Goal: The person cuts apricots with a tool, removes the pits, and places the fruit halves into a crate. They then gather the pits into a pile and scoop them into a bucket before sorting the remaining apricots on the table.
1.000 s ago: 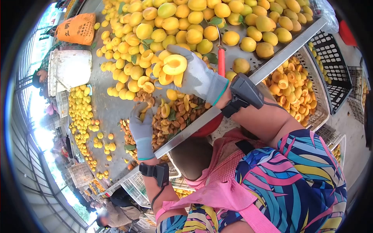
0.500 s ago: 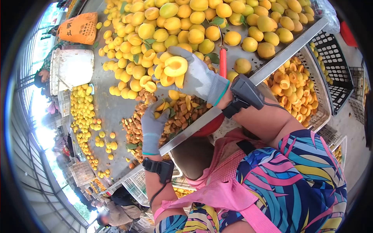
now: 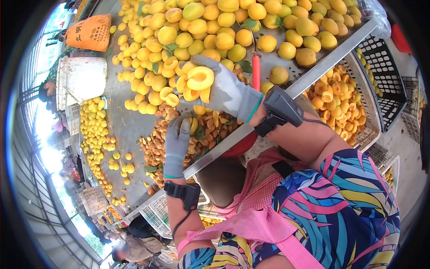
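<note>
My right hand (image 3: 219, 85), in a grey glove, is closed around several pitted apricot halves (image 3: 200, 79), their hollow cut faces showing. Lower left, my gloved left hand (image 3: 178, 134) hangs over a heap of brown apricot pits and scraps (image 3: 156, 143). Its fingers are bent and close together; whether something sits between them is hidden. A yellow apricot piece (image 3: 194, 126) shows right beside those fingertips. Whole apricots (image 3: 183, 40) are piled beyond both hands. A red-handled tool (image 3: 255, 74) with a thin metal end lies behind my right hand.
The metal table's raised edge (image 3: 331, 56) runs between me and the fruit. A crate of apricot halves (image 3: 339, 103) stands to the right, beside a black crate (image 3: 380, 67). Across the table are a white bucket (image 3: 85, 80) and an orange bag (image 3: 88, 32). A person (image 3: 139, 249) is at lower left.
My left hand has risen slightly and its fingers have drawn together from a more spread pose. My right hand stays almost in place with the apricot halves.
</note>
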Demonstrator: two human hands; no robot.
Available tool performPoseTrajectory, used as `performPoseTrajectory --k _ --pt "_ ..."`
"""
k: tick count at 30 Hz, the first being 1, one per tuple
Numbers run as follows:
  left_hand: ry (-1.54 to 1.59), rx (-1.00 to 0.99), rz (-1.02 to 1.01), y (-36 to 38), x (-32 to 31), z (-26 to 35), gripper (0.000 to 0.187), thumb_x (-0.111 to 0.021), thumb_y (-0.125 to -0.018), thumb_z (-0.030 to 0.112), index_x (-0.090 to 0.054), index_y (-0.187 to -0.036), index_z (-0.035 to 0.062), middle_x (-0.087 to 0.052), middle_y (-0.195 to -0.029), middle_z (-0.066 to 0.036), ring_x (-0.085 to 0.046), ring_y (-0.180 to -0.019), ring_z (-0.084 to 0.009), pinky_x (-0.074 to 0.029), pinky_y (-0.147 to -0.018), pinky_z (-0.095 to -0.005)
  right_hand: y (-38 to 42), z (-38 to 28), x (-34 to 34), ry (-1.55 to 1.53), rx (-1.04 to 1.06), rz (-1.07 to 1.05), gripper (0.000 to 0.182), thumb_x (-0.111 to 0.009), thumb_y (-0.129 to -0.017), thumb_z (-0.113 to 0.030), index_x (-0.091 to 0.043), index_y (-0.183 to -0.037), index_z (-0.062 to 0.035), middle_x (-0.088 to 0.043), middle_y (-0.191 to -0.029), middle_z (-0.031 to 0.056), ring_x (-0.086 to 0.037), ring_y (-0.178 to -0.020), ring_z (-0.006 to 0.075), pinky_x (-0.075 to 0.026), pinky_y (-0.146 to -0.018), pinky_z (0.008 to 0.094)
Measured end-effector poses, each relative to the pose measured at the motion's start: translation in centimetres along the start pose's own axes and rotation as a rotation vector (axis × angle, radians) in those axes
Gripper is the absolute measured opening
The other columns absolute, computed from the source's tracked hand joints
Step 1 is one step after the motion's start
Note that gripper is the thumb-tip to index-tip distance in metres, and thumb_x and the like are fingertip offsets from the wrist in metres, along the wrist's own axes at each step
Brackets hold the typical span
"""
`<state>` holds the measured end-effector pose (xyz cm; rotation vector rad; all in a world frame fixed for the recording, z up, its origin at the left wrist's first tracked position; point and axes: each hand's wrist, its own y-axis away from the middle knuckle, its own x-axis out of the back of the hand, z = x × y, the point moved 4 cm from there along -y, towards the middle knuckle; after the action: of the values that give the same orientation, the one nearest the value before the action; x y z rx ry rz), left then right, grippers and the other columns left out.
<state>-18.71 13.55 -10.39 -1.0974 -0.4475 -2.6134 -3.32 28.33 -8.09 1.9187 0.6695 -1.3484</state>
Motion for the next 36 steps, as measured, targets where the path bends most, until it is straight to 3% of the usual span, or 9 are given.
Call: performPoseTrajectory --k 6,8,18,21,27,30,31,34,36 --pt "-0.278 -0.078 -0.017 0.2 -0.2 1.5 0.041 -0.07 -0.083 0.025 -0.061 -0.115 0.0004 -0.059 -0.11 -0.016 -0.059 -0.102 -0.0281 -0.046 -0.09 -0.0348 -0.3 0.3 -0.1 -0.214 -0.181 0.0 0.026 -0.056 -0.091 -0.032 -0.056 -0.1 -0.0078 -0.06 -0.09 0.0082 -0.061 -0.086 0.0247 -0.052 -0.078 0.0456" --pt "0.248 0.219 -0.03 0.2 -0.3 0.4 0.033 -0.065 -0.088 0.02 -0.061 -0.114 0.0 -0.059 -0.11 -0.012 -0.062 -0.095 -0.0224 -0.05 -0.085 -0.0303 -0.3 0.9 0.5 -0.22 -0.18 -0.008 0.026 -0.056 -0.09 -0.03 -0.055 -0.102 -0.0075 -0.059 -0.092 0.0085 -0.061 -0.088 0.0248 -0.052 -0.079 0.0451" --pt "1.228 0.423 0.238 1.0 1.7 -2.7 0.039 -0.053 -0.095 0.022 -0.049 -0.128 0.0023 -0.054 -0.124 -0.014 -0.059 -0.101 -0.0195 -0.053 -0.085 -0.0288 -0.7 0.9 0.9 -0.21 -0.194 -0.189 0.041 -0.06 -0.086 -0.009 -0.043 -0.124 -0.0049 -0.052 -0.118 0.0114 -0.055 -0.107 0.0254 -0.049 -0.09 0.0408" --pt "1.586 0.43 0.247 1.4 2.2 -1.4 0.037 -0.053 -0.092 0.033 -0.055 -0.122 0.0109 -0.058 -0.118 -0.012 -0.061 -0.094 -0.0253 -0.048 -0.051 -0.0229 -0.4 1.2 0.9 -0.132 -0.184 -0.312 0.05 -0.061 -0.085 -0.002 -0.039 -0.13 -0.0041 -0.05 -0.126 0.0122 -0.054 -0.112 0.0256 -0.048 -0.094 0.0395" --pt "1.792 0.296 0.278 3.2 2.3 1.1 0.038 -0.057 -0.09 0.034 -0.056 -0.119 0.0093 -0.058 -0.116 -0.012 -0.057 -0.103 -0.0262 -0.052 -0.066 -0.03 1.0 2.4 0.0 0.212 -0.126 -0.385 0.066 -0.066 -0.079 0.006 -0.036 -0.136 -0.0044 -0.047 -0.132 0.0134 -0.054 -0.114 0.0255 -0.05 -0.094 0.0386" --pt "1.837 0.139 0.268 4.1 3.0 2.9 0.038 -0.059 -0.089 0.033 -0.056 -0.117 0.0081 -0.057 -0.117 -0.013 -0.055 -0.109 -0.0277 -0.052 -0.076 -0.0346 2.1 3.2 -0.7 0.127 -0.321 -0.275 0.077 -0.073 -0.07 0.01 -0.036 -0.136 -0.0041 -0.048 -0.131 0.0135 -0.057 -0.11 0.026 -0.051 -0.092 0.0383" --pt "1.845 0.124 0.277 4.3 3.0 3.8 0.038 -0.059 -0.089 0.033 -0.056 -0.117 0.0081 -0.057 -0.117 -0.013 -0.055 -0.109 -0.0277 -0.052 -0.076 -0.0346 2.5 3.6 -1.1 0.117 -0.316 -0.229 0.046 -0.066 -0.08 -0.008 -0.046 -0.121 -0.0043 -0.055 -0.112 0.0099 -0.061 -0.098 0.0243 -0.054 -0.082 0.0382" --pt "1.627 0.1 0.696 5.9 3.6 4.5 0.035 -0.058 -0.089 0.025 -0.055 -0.117 0.0039 -0.057 -0.119 -0.014 -0.055 -0.108 -0.0292 -0.052 -0.082 -0.0373 4.4 5.2 -1.4 0.012 -0.312 -0.279 0.028 -0.059 -0.091 -0.026 -0.056 -0.109 -0.0048 -0.062 -0.095 0.0067 -0.065 -0.086 0.0221 -0.057 -0.072 0.0384" --pt "-0.216 -0.135 0.751 7.4 4.4 6.6 0.029 -0.062 -0.085 0.012 -0.06 -0.112 0.0022 -0.058 -0.114 -0.015 -0.055 -0.11 -0.029 -0.048 -0.09 -0.0392 5.4 5.6 -2.0 0.197 -0.06 -0.38 0.03 -0.058 -0.091 -0.026 -0.056 -0.111 -0.0043 -0.063 -0.097 0.008 -0.065 -0.086 0.0226 -0.057 -0.072 0.0371"
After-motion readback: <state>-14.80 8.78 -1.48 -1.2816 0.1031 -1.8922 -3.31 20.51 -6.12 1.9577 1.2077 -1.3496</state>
